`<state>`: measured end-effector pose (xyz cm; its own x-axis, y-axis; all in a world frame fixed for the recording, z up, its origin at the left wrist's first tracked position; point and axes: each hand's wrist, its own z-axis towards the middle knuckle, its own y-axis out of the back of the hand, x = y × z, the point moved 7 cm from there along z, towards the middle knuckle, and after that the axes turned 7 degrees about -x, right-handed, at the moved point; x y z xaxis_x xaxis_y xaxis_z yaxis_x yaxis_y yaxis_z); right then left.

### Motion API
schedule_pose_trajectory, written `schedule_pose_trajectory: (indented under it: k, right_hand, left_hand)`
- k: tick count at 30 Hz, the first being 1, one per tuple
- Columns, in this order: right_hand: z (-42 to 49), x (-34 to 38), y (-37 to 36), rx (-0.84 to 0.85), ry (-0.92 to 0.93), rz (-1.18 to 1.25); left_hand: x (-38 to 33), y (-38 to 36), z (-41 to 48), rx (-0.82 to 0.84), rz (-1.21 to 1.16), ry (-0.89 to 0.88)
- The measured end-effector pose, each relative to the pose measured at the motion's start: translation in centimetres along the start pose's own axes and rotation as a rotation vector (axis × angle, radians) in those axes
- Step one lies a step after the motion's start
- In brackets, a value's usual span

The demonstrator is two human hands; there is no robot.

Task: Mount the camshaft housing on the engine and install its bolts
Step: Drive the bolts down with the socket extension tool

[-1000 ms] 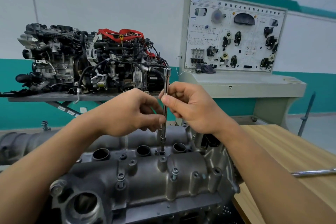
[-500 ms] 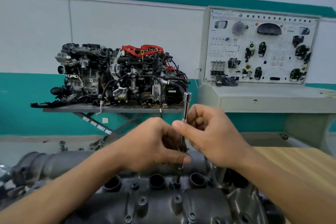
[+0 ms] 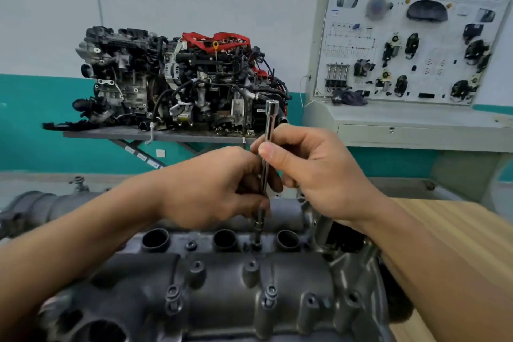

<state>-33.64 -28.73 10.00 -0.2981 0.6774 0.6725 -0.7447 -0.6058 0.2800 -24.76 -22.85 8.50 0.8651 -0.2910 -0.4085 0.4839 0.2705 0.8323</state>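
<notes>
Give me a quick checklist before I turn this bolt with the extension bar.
1. Extension bar upright: ok, near vertical.
2. Bar's tip down on the camshaft housing, between two bores: ok.
3. Left hand grip low on the bar: ok.
4. Right hand pinching the bar higher up: ok.
5. Bolt under the tip threading straight: cannot tell, hidden.
6. Ratchet on the bar's top end: not ok, none fitted.

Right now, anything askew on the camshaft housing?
No visible damage; extension bar stands near upright on the housing, pinched by left hand and right hand. Two front bolts sit proud, seemingly not run down.
</notes>
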Motion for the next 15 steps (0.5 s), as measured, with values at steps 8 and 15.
schedule_pose_trajectory:
  k: [8, 15]
  right_hand:
    - [0.1, -1.1, 1.3, -0.109, -0.057, 0.101]
    - [0.6, -1.1, 1.4, -0.143, -0.081, 0.006]
  left_hand:
    - [3.9, 0.4, -3.1, 0.195, 0.055, 0.260]
    - [6.4, 8.5, -11.4, -0.419, -0.239, 0.223]
